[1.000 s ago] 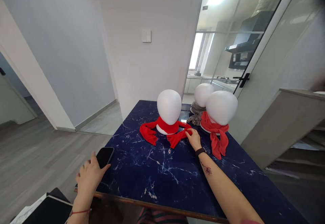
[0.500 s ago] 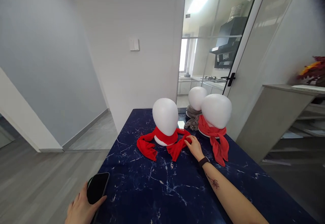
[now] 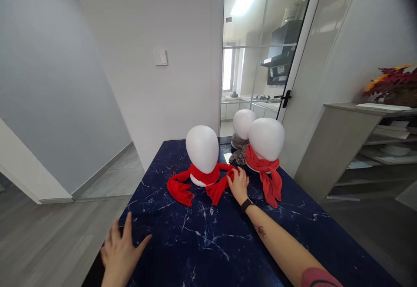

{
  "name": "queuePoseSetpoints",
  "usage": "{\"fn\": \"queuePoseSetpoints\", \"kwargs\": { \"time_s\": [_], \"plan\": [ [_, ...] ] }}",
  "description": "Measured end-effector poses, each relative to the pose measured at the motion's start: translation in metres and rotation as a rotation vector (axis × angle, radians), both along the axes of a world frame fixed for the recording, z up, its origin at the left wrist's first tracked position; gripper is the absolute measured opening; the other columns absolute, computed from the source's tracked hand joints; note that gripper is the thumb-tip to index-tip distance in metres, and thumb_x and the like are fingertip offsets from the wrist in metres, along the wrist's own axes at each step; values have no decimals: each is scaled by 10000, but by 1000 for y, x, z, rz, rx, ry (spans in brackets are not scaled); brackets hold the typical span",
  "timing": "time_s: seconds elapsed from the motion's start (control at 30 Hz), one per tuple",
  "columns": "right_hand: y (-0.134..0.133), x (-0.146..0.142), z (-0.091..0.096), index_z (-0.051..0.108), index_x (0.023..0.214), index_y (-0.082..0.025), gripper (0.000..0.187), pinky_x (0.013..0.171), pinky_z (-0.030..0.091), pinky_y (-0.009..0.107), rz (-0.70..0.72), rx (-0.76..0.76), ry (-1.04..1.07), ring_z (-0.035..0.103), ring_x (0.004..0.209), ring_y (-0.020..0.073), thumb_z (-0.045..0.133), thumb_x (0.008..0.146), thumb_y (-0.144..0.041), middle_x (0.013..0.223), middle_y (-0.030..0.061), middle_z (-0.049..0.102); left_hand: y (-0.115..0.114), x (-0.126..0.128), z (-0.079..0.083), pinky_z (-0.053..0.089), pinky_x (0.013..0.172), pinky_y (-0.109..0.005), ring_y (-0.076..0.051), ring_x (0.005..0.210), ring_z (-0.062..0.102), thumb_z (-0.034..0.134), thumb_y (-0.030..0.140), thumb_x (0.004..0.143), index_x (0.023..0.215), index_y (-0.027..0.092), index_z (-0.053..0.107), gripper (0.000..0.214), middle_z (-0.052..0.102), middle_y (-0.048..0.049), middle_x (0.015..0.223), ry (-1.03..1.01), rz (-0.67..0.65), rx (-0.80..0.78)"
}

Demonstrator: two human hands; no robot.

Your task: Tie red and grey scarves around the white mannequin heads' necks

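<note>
A white mannequin head (image 3: pixel 202 148) stands on the dark blue marbled table, and a bright red scarf (image 3: pixel 180 190) lies around its neck with both ends spread on the tabletop. My right hand (image 3: pixel 239 185) is at the scarf's right-hand part, its fingers curled over the red cloth; the fingertips are partly hidden. At the table's left edge my left hand (image 3: pixel 121 248) is empty, with fingers spread. Right of my right hand, another white head (image 3: pixel 267 138) wears a knotted coral-red scarf (image 3: pixel 271 187). Behind it is a third head (image 3: pixel 243 123) with a grey-brown scarf (image 3: pixel 239 153).
The marbled table (image 3: pixel 208 243) reaches back to the wall and a glass door (image 3: pixel 250 74) with a black handle (image 3: pixel 286 98). On the right stands a grey shelf unit (image 3: pixel 312 148) with a red-and-orange flower arrangement (image 3: pixel 395 83) on top.
My left hand has let go of the phone, which no longer shows, and its fingers have spread. My right hand's fingers have moved further onto the red scarf. The view has shifted right.
</note>
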State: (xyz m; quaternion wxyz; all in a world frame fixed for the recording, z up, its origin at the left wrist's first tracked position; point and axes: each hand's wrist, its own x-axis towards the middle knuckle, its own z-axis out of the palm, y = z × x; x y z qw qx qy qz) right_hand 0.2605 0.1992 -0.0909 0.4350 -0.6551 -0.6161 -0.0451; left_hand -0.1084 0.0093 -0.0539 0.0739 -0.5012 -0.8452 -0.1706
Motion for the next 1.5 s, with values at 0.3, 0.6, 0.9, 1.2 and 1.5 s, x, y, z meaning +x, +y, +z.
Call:
{"fn": "queuePoseSetpoints", "kwargs": {
  "time_s": [0.3, 0.6, 0.9, 1.2, 1.5],
  "plan": [
    [-15, -40, 15, 529, 1106, -183, 325, 868, 380, 376, 410, -25, -141, 477, 1051, 223, 379, 833, -91, 1105, 88, 584, 121, 144, 13, 416, 955, -417, -219, 1064, 533, 428, 192, 826, 1118, 169, 547, 316, 590, -100, 1117, -329, -795, 225],
    [-15, -37, 13, 541, 999, -237, 191, 798, 373, 353, 451, -117, -310, 466, 946, 227, 508, 819, -182, 969, 56, 568, 150, 180, 3, 373, 937, -415, -237, 1102, 459, 416, 33, 767, 1156, 185, 556, 441, 593, -83, 1146, 36, -914, 104],
    [-15, -35, 17, 562, 933, -246, 141, 831, 375, 369, 445, -124, -342, 461, 969, 222, 535, 816, -173, 1025, 53, 550, 155, 172, -9, 379, 901, -394, -244, 1074, 439, 394, 67, 823, 1051, 179, 582, 316, 548, -89, 1164, 225, -962, 126],
    [-13, -36, 21, 546, 971, -227, 121, 904, 354, 350, 560, -55, -356, 492, 1016, 186, 457, 896, -192, 977, 33, 605, 155, 164, -12, 309, 990, -418, -216, 958, 515, 381, 175, 874, 1076, 154, 542, 260, 609, -88, 961, 147, -885, 186],
    [-10, -36, 12, 545, 993, -231, 137, 795, 388, 330, 460, -82, -425, 498, 946, 210, 441, 905, -221, 967, 51, 620, 154, 158, -9, 331, 969, -406, -245, 1078, 470, 423, 155, 830, 1025, 175, 611, 271, 552, -101, 1119, 178, -838, 197]
  ]
}}
